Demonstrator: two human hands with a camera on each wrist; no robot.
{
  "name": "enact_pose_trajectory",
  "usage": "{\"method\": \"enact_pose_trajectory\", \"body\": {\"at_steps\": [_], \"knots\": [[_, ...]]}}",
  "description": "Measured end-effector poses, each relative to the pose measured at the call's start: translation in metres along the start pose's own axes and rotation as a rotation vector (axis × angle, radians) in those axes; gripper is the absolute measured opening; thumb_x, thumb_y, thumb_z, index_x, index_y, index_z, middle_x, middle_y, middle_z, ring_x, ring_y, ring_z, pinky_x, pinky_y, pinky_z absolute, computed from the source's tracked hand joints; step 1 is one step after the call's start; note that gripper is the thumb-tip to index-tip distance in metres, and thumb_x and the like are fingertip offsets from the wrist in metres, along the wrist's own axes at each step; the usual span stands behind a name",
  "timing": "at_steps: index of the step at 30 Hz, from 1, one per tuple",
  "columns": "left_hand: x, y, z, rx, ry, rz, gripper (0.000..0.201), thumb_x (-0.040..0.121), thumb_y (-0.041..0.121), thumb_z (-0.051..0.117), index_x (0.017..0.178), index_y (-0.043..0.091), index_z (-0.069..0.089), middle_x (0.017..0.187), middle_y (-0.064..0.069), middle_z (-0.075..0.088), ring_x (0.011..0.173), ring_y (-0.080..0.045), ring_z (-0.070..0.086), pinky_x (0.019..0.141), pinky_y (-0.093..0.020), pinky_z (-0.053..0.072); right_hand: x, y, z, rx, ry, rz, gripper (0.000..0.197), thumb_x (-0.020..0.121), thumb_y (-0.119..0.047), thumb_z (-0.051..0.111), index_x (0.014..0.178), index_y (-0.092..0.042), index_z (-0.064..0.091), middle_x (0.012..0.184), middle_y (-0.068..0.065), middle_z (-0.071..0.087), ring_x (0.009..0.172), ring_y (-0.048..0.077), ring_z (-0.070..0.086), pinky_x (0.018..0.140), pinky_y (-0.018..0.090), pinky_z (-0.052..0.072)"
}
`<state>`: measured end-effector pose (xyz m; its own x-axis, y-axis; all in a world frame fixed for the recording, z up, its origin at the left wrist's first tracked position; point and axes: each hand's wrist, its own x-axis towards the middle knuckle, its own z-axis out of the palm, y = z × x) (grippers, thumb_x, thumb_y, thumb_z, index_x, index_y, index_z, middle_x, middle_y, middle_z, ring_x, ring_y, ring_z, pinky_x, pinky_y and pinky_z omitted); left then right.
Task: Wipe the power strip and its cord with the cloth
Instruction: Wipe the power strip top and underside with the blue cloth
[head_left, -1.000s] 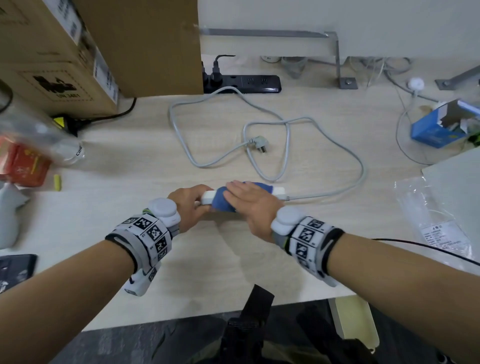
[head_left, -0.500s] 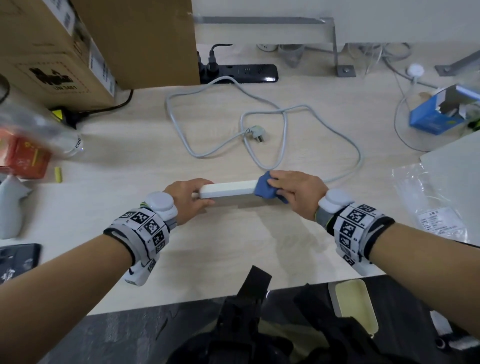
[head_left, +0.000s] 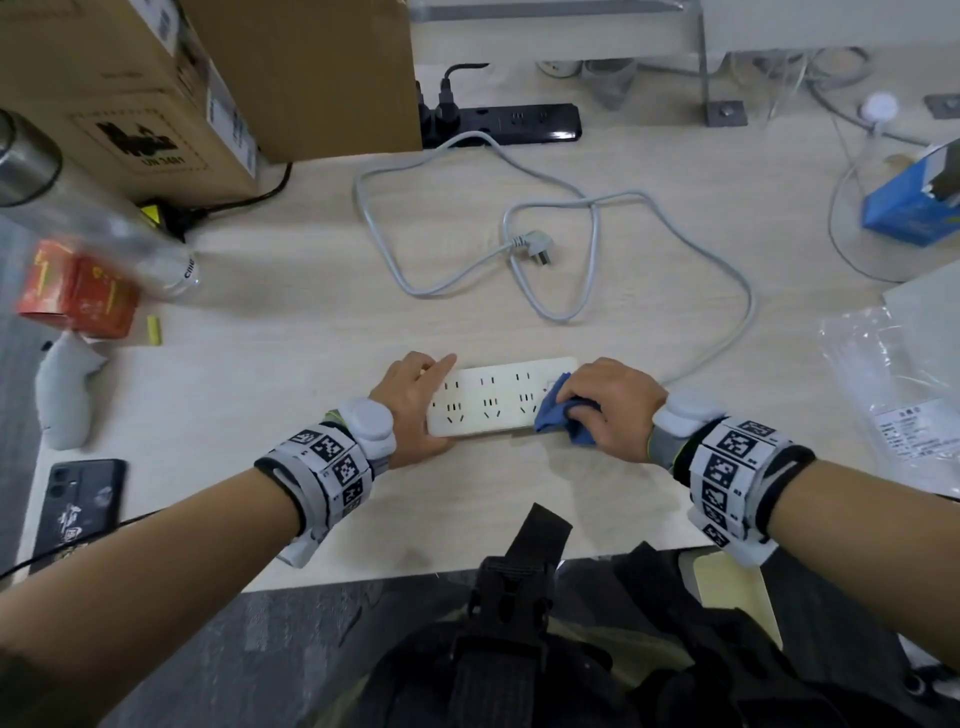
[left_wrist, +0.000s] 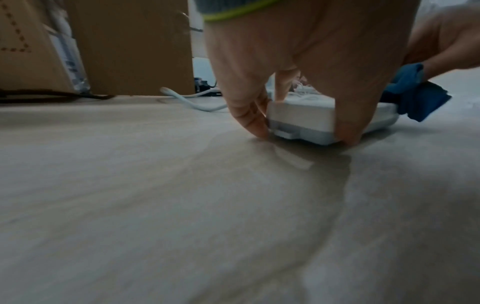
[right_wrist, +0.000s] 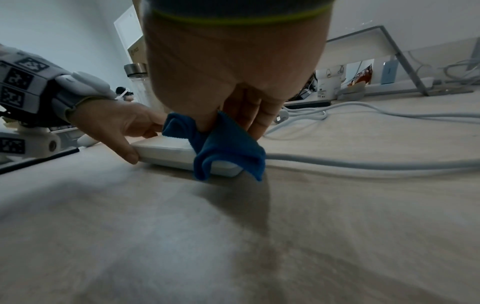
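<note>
head, strip: white power strip (head_left: 493, 400) lies flat on the light wood desk (head_left: 311, 322), sockets facing up, right in front of the person
head, left hand: left hand (head_left: 415, 410) grips the strip's left end, thumb on the near edge, fingers over the far edge
head, right hand: right hand (head_left: 613, 405) is curled round a bunched blue cloth (head_left: 558, 410) and presses it on the strip's right end
head, cord: grey cord (head_left: 727, 291) leaves the right end, loops across the desk, and its plug (head_left: 532, 244) lies loose in the middle of the loops
head, other stuff: black power strip (head_left: 514, 122) at the back, cardboard box (head_left: 182, 78) back left, clear bottle (head_left: 98, 228) and red box (head_left: 78, 291) on the left, dark phone (head_left: 83, 499) near left, blue box (head_left: 909, 202) far right
left wrist, hand: thumb and fingers (left_wrist: 249, 115) pinch the short end of the strip (left_wrist: 301, 115), fingertips down on the desk
left wrist, cloth: blue cloth (left_wrist: 420, 98) sits at the far end under the other hand (left_wrist: 446, 41)
right wrist, hand: fingers (right_wrist: 257, 115) hold the cloth (right_wrist: 223, 148), which drapes over the strip's (right_wrist: 168, 152) near end and touches the desk
right wrist, cord: cord (right_wrist: 363, 164) runs off to the right along the desk
right wrist, left hand: left hand (right_wrist: 116, 123) clamps the far end of the strip
</note>
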<state>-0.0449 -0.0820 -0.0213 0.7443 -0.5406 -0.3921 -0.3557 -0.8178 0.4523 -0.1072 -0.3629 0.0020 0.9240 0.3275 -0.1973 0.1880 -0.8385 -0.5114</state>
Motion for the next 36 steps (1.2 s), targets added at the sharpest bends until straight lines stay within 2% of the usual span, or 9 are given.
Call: {"method": "enact_pose_trajectory", "body": {"at_steps": [6,12,16,20,23,25,28,31,36], "knots": [[-0.001,-0.004,0.006,-0.101,0.027,-0.088,0.114,0.06,0.065,0.071,0.147,0.018,0.015,0.139,-0.006,0.035,0.127,-0.024,0.035,0.105,-0.042,0.037,-0.002,0.002,0.004,0.043,0.045,0.041,0.013,0.084,-0.013,0.057,0.091,-0.014,0.068,0.091,0.001,0.066,0.084,0.021,0.054,0.074,0.034,0.047],[0.01,-0.003,-0.002,-0.233,-0.046,-0.275,0.096,0.057,0.053,0.081,0.136,0.029,0.033,0.127,-0.003,0.049,0.112,-0.025,0.053,0.093,-0.043,0.047,-0.003,0.005,-0.002,0.116,0.111,0.082,0.018,0.082,-0.015,0.053,0.091,-0.012,0.068,0.088,0.001,0.066,0.079,0.017,0.051,0.073,0.029,0.043],[0.018,-0.002,-0.01,-0.205,-0.133,-0.313,0.072,0.043,0.06,0.081,0.101,0.032,0.051,0.105,0.006,0.061,0.087,-0.016,0.061,0.079,-0.04,0.054,-0.001,0.003,-0.013,0.261,0.247,0.177,0.014,0.088,-0.005,0.055,0.095,-0.011,0.066,0.089,-0.005,0.064,0.08,0.016,0.057,0.073,0.026,0.046],[0.021,0.011,-0.019,-0.134,-0.023,-0.239,0.063,0.055,0.047,0.084,0.099,0.025,0.045,0.101,0.002,0.048,0.085,-0.02,0.053,0.075,-0.037,0.048,0.0,0.001,-0.027,0.433,0.416,0.278,0.017,0.091,-0.003,0.053,0.094,-0.017,0.063,0.085,-0.012,0.062,0.073,0.004,0.06,0.061,0.007,0.041],[0.021,0.019,-0.028,-0.147,0.101,-0.129,0.051,0.067,0.039,0.08,0.105,0.021,0.049,0.098,0.004,0.048,0.083,-0.018,0.051,0.072,-0.032,0.044,0.002,-0.002,-0.041,0.421,0.509,0.19,0.019,0.09,-0.007,0.051,0.092,-0.024,0.059,0.089,-0.023,0.059,0.08,-0.007,0.056,0.062,0.011,0.045],[0.018,0.017,-0.026,-0.199,0.172,-0.017,0.042,0.072,0.032,0.078,0.102,0.017,0.052,0.095,0.004,0.048,0.077,-0.016,0.049,0.068,-0.029,0.042,0.003,-0.002,-0.045,0.388,0.538,0.128,0.018,0.088,-0.01,0.05,0.094,-0.02,0.063,0.091,-0.021,0.06,0.084,-0.001,0.057,0.069,0.018,0.047],[0.014,0.011,-0.016,-0.228,0.259,0.073,0.036,0.071,0.022,0.078,0.095,0.013,0.054,0.091,0.005,0.045,0.07,-0.015,0.045,0.064,-0.027,0.039,0.004,0.003,-0.038,0.243,0.521,0.011,0.018,0.087,-0.008,0.053,0.095,-0.011,0.068,0.092,-0.004,0.065,0.087,0.015,0.056,0.076,0.026,0.046],[0.012,0.008,-0.01,-0.222,0.303,0.09,0.034,0.069,0.018,0.08,0.093,0.009,0.056,0.09,0.004,0.044,0.07,-0.018,0.046,0.064,-0.033,0.044,-0.001,0.012,-0.015,0.035,0.375,-0.075,0.031,0.089,-0.019,0.047,0.107,-0.006,0.069,0.104,0.009,0.069,0.095,0.023,0.058,0.09,0.02,0.036],[0.003,0.0,-0.007,-0.273,0.336,0.204,0.035,0.076,0.033,0.07,0.101,0.009,0.062,0.092,-0.001,0.054,0.075,-0.018,0.053,0.067,-0.025,0.05,-0.011,0.024,0.003,-0.09,0.33,-0.123,0.041,0.092,-0.022,0.044,0.122,-0.002,0.063,0.128,0.017,0.058,0.118,0.026,0.047,0.104,0.024,0.031]]}}
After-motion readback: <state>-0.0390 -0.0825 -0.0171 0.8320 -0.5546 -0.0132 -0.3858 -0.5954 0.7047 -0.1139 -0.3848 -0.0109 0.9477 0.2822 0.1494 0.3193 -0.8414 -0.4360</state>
